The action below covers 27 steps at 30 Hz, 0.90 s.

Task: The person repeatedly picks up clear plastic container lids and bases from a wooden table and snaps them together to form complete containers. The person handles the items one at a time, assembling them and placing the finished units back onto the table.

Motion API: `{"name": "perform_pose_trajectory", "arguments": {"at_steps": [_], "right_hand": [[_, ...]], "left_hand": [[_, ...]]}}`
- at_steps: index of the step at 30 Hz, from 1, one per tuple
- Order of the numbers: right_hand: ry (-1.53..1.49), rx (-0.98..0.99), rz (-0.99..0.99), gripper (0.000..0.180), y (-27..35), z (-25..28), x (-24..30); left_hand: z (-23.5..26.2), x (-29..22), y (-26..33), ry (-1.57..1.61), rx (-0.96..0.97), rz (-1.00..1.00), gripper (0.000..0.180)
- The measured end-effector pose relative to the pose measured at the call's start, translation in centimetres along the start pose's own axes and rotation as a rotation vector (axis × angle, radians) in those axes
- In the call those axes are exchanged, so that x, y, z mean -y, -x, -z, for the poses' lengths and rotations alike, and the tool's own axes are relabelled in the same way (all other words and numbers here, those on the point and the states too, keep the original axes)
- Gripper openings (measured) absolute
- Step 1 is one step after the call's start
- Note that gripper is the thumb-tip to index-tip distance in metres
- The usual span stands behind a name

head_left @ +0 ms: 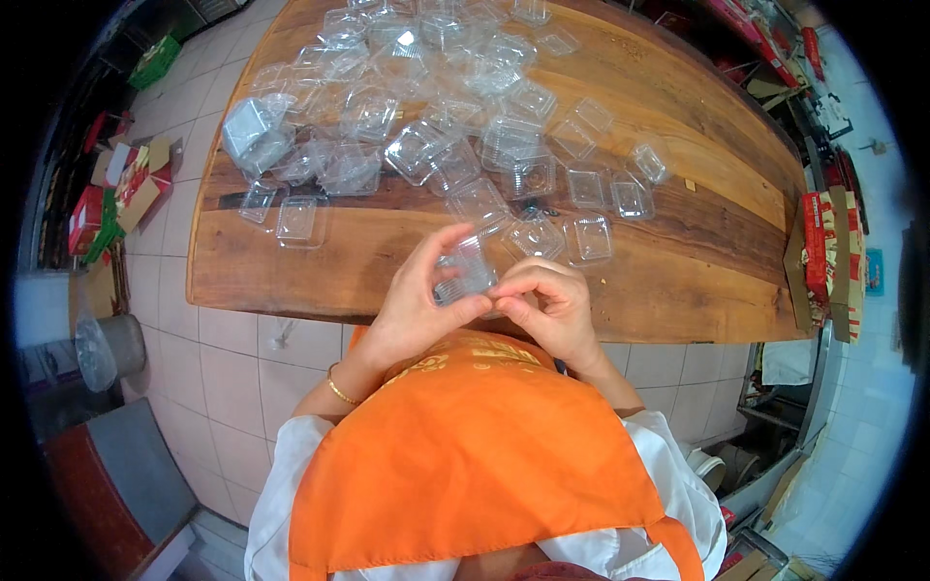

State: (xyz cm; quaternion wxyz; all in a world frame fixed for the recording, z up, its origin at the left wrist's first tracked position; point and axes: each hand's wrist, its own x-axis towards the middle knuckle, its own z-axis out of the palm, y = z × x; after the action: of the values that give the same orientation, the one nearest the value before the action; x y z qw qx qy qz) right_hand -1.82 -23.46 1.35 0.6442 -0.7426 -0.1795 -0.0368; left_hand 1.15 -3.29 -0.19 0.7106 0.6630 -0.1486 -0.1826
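Clear ribbed plastic container (469,263), pinched by my left grip (412,298) and right grip (550,304) by the brown wooden tabletop (678,290)'s near edge, could crack if I squeeze hard.

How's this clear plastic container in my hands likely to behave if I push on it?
The clear container is probably very light, since its see-through walls look thin. It may flex or dent between the left hand and right hand if squeezed, though its ribbed shape likely adds some stiffness. Its glossy surface, catching highlights, could feel slippery.
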Motion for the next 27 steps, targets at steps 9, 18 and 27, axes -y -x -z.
{"name": "perform_pose_trajectory", "arguments": {"at_steps": [9,18,27], "right_hand": [[-0.162,0.004,-0.141,0.011,0.6,-0.1,-0.2],[-0.155,-0.024,-0.175,0.009,0.9,-0.2,0.1],[-0.217,-0.04,-0.197,0.007,1.2,-0.3,-0.5]], "left_hand": [[0.0,0.6,0.3,0.036,0.028,0.059,0.065],[-0.2,0.3,0.4,0.054,0.033,0.071,0.061],[-0.2,0.2,0.4,0.057,0.051,0.111,0.06]]}}
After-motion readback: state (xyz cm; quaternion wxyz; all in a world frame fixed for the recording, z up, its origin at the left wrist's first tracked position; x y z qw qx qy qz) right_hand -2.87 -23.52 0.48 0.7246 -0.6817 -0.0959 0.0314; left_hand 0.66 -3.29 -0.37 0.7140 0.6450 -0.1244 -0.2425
